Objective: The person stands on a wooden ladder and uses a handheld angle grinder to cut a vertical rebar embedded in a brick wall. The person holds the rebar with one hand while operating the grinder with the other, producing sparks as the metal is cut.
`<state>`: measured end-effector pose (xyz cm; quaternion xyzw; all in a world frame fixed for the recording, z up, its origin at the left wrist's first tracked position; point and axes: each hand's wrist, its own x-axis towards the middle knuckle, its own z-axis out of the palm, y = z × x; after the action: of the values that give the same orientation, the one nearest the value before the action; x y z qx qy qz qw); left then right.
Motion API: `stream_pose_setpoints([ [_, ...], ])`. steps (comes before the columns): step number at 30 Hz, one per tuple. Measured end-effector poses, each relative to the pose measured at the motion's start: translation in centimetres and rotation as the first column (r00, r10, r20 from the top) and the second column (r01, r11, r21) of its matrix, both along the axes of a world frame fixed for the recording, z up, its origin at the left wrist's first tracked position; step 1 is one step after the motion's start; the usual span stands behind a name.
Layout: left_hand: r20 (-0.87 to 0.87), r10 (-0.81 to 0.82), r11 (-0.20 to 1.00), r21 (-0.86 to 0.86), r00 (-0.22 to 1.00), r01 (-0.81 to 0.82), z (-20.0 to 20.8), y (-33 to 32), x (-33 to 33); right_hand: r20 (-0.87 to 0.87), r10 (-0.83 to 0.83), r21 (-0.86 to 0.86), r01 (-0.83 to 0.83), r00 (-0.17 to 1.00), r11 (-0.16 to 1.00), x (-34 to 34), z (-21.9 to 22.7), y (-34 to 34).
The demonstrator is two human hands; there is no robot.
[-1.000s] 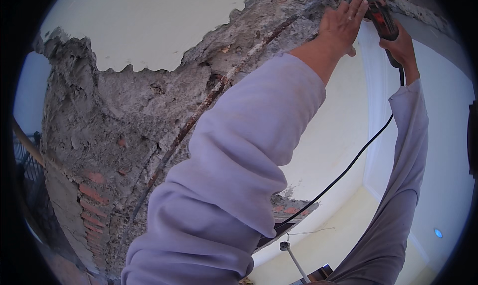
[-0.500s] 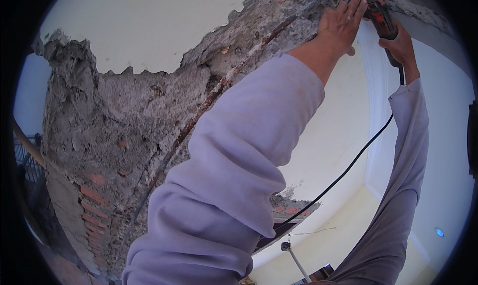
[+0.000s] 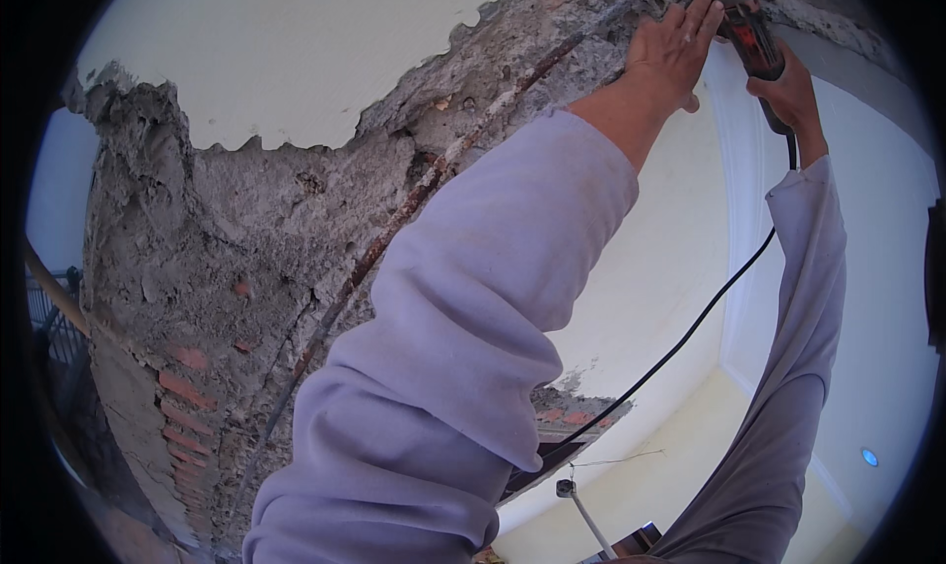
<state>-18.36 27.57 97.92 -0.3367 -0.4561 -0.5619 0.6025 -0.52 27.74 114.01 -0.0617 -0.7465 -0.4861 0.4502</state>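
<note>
High at the upper right, my right hand (image 3: 791, 89) is wrapped round the body of an angle grinder (image 3: 755, 47), dark with red patches. Its head lies against the broken concrete near the top edge, where the picture cuts part of it off; the disc cannot be made out. My left hand (image 3: 670, 52) is raised beside the grinder's head, fingers stretched out and flat, fingertips at or just touching the tool. A rusty steel bar (image 3: 394, 224) runs exposed along the rough concrete (image 3: 286, 195), passing behind my left forearm. A black cord (image 3: 705, 313) hangs from the grinder's end.
Cream plaster (image 3: 266, 42) with a jagged edge borders the concrete. Red bricks (image 3: 185, 392) show at the lower left, near a railing (image 3: 57, 313). A pale pole (image 3: 589, 520) stands below. A small orange glow appears at the top right.
Both hands and the grinder stay almost in place, with only a very slight shift of the view. The small orange streak at the top right looks slightly different.
</note>
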Motion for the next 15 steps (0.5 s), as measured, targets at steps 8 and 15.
stream_pose_setpoints([
  [8,-0.008,-0.009,1.000,0.011,1.000,0.009,-0.04,-0.08,-0.07,0.002,-0.002,0.052,0.002,1.000,0.999,0.01,-0.15,-0.10],
  [15,-0.016,-0.013,1.000,0.028,1.000,0.013,-0.02,0.04,-0.09,0.009,-0.020,0.041,0.019,1.000,0.999,0.00,0.13,-0.11],
])
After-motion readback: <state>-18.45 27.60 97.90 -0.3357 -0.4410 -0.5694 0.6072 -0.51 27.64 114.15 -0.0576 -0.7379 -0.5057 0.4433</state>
